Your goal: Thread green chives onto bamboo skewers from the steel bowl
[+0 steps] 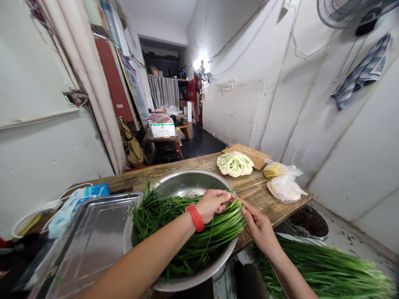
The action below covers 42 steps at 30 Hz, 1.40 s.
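Note:
A large steel basin point(187, 176) holds a heap of long green garlic chives point(199, 245), their pale ends gathered at the right rim. My left hand point(215, 205), with a red watch band at the wrist, reaches over the heap and pinches at the pale ends. Close beside it, my right hand point(258, 226) has thumb and forefinger closed at the tips of the same ends. Whatever lies exactly between the fingertips is too small to make out. A bigger pile of garlic chives point(324, 265) lies low at the right, under my right forearm.
Beyond the basin on the wooden table point(249, 203) sit a cauliflower point(235, 164), a cutting board point(249, 154) and plastic bags point(285, 189) of food. A steel tray point(96, 232) and a blue packet point(77, 205) are at the left. A dark round container point(308, 222) stands below the table's right end.

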### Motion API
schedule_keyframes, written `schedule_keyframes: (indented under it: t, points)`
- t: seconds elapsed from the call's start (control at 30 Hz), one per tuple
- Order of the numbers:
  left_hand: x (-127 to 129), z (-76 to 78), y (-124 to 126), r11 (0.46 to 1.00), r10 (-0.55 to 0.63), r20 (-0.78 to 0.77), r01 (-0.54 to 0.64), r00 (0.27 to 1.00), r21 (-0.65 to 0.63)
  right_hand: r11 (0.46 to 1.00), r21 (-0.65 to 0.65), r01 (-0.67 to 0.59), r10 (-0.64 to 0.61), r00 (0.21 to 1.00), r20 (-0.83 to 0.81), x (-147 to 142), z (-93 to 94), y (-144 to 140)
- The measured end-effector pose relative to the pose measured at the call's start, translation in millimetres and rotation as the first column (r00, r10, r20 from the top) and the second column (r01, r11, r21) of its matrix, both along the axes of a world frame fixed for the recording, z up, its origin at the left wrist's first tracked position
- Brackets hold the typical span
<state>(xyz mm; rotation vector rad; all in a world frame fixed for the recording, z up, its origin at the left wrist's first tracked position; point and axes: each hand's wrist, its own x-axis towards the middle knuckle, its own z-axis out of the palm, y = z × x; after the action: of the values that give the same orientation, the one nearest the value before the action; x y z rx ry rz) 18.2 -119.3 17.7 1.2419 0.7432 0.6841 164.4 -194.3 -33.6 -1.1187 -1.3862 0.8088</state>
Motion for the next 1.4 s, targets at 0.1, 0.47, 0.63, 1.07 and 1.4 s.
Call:
schedule_keyframes:
  t: [0.1, 0.47, 0.63, 1.07, 1.4]
  points:
    - [0.7, -0.9, -0.5, 1.000, 0.013, -0.007, -0.013, 1.000, 0.019, 1.000, -0.001, 0.014, -0.014, 1.000, 0.024, -0.2, 1.8, -1.5]
    - [-0.5, 4.6, -0.9, 0.999, -0.005, -0.022, 0.004, 1.000, -0.040, 1.000, 0.018, 0.013, -0.013, 1.000, 0.007, 0.5, -1.3, -1.4]
    - [0.0, 3.7, -1.7, 0.999, -0.017, -0.031, 0.016, 0.999, -0.034, 1.000, -0.001, -0.009, 0.009, 1.000, 0.012, 1.2, -2.7, -1.1]
    - [0.5, 0.9, -5.0, 0.997, 0.020, -0.023, -0.018, 1.000, 0.071, 1.000, 0.004, 0.016, -0.016, 0.999, 0.034, -0.2, 1.5, -3.9]
    - [-8.1, 4.9, 0.2, 0.817, -0.003, -0.268, 0.157, 0.963, 0.554, 0.993, -0.111, -0.031, 0.016, 0.991, -0.134, -4.7, -7.7, -0.3]
